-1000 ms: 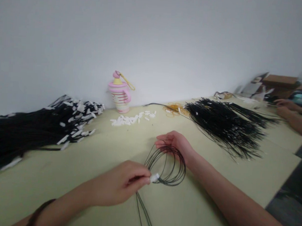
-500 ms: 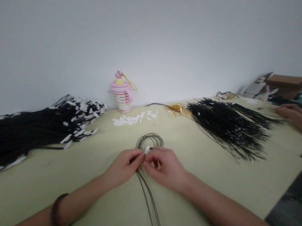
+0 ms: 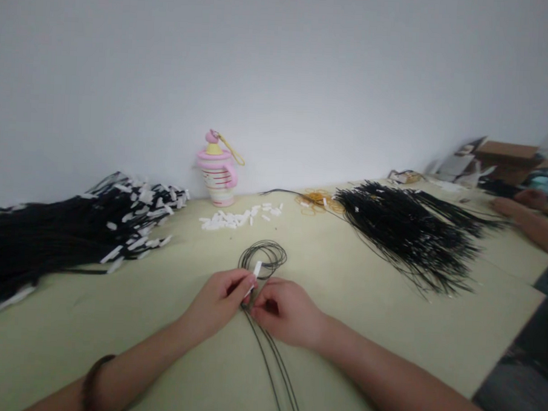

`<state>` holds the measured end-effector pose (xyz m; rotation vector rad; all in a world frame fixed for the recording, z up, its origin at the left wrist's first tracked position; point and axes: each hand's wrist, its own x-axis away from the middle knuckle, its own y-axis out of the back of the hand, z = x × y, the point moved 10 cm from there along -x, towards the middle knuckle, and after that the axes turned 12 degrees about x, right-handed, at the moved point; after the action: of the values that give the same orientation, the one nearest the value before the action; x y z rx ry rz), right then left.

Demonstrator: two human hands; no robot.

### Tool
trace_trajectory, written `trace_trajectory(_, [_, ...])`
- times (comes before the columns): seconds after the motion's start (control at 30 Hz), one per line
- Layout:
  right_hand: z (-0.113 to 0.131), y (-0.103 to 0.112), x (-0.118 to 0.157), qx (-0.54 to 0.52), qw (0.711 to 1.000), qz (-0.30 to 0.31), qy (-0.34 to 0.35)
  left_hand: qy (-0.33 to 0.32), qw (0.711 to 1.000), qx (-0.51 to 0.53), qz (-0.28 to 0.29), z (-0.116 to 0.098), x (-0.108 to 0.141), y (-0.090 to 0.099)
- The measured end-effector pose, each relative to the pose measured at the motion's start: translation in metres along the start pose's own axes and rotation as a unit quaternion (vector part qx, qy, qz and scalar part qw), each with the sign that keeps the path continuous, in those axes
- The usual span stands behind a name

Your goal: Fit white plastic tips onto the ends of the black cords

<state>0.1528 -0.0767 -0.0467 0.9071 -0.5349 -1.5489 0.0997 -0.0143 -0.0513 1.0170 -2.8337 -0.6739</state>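
A small white strip-like piece (image 3: 257,269) stands up between the thumb and fingers of my left hand (image 3: 215,303), which is closed on it. My right hand (image 3: 294,313) is close beside it on the right, its thumb and fingers pinched on thin black cord. The black cord (image 3: 263,248) lies in a loose coil on the table just beyond both hands. Its strands run from between my hands toward the table's near edge. My fingers hide the spot where the white piece and the cord meet.
At left lies a black cord pile (image 3: 41,238) with white ends. Loose white pieces (image 3: 228,219) lie before a pink-lidded cup (image 3: 218,177). Yellow rubber bands (image 3: 318,198) and a black cord bundle (image 3: 404,226) are at right. Another person's hands (image 3: 512,210) and a cardboard box (image 3: 505,158) are farther right.
The white piece shows more upright above my left fingers. My right fingertips have moved slightly down, from beside the white piece onto the cord below it. The view has shifted slightly.
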Motion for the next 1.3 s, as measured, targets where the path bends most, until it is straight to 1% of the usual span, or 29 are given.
trace_trajectory(0.13, [-0.005,0.001,0.000,-0.045,0.998,0.026,-0.021,0.010,1.000,0.012,-0.013,0.000,0.000,0.003])
trace_trajectory(0.23, [-0.013,-0.004,0.001,-0.118,0.990,0.063,-0.045,0.024,0.999,0.030,-0.020,0.002,0.001,0.005])
trace_trajectory(0.33, [-0.019,-0.007,0.003,-0.224,0.966,0.108,-0.071,0.054,0.997,0.058,-0.025,0.007,0.002,0.005])
trace_trajectory(0.4, [-0.020,-0.002,0.003,-0.298,0.942,0.127,-0.084,0.079,0.993,0.085,-0.032,0.011,0.004,0.006])
trace_trajectory(0.43, [-0.020,0.004,0.002,-0.335,0.929,0.126,-0.091,0.092,0.990,0.100,-0.037,0.014,0.005,0.006])
trace_trajectory(0.47, [-0.021,0.013,0.001,-0.370,0.917,0.116,-0.098,0.104,0.987,0.115,-0.043,0.016,0.005,0.007])
trace_trajectory(0.53, [-0.026,0.036,-0.001,-0.432,0.892,0.069,-0.111,0.123,0.980,0.144,-0.054,0.021,0.005,0.008])
trace_trajectory(0.63, [-0.044,0.077,0.000,-0.493,0.861,-0.036,-0.124,0.138,0.972,0.182,-0.064,0.026,0.004,0.011])
trace_trajectory(0.73, [-0.069,0.114,0.005,-0.512,0.835,-0.146,-0.136,0.146,0.964,0.211,-0.064,0.027,0.004,0.012])
trace_trajectory(0.83, [-0.094,0.138,0.011,-0.493,0.824,-0.233,-0.155,0.150,0.959,0.232,-0.061,0.026,0.005,0.011])
trace_trajectory(0.93, [-0.109,0.148,0.015,-0.440,0.832,-0.295,-0.166,0.151,0.955,0.250,-0.052,0.024,0.007,0.009])
trace_trajectory(1.0, [-0.107,0.145,0.015,-0.389,0.851,-0.312,-0.165,0.153,0.953,0.257,-0.047,0.024,0.007,0.007])
trace_trajectory(1.03, [-0.103,0.139,0.014,-0.359,0.865,-0.310,-0.162,0.154,0.952,0.260,-0.045,0.025,0.007,0.007])
trace_trajectory(1.1, [-0.085,0.123,0.012,-0.292,0.901,-0.287,-0.143,0.155,0.951,0.263,-0.042,0.026,0.007,0.005])
trace_trajectory(1.17, [-0.059,0.099,0.007,-0.227,0.940,-0.231,-0.107,0.155,0.950,0.268,-0.039,0.027,0.007,0.004])
trace_trajectory(1.2, [-0.045,0.086,0.006,-0.201,0.955,-0.201,-0.084,0.154,0.949,0.271,-0.038,0.027,0.007,0.004])
trace_trajectory(1.3, [-0.013,0.052,0.006,-0.143,0.981,-0.127,-0.027,0.149,0.946,0.287,-0.038,0.027,0.005,0.005])
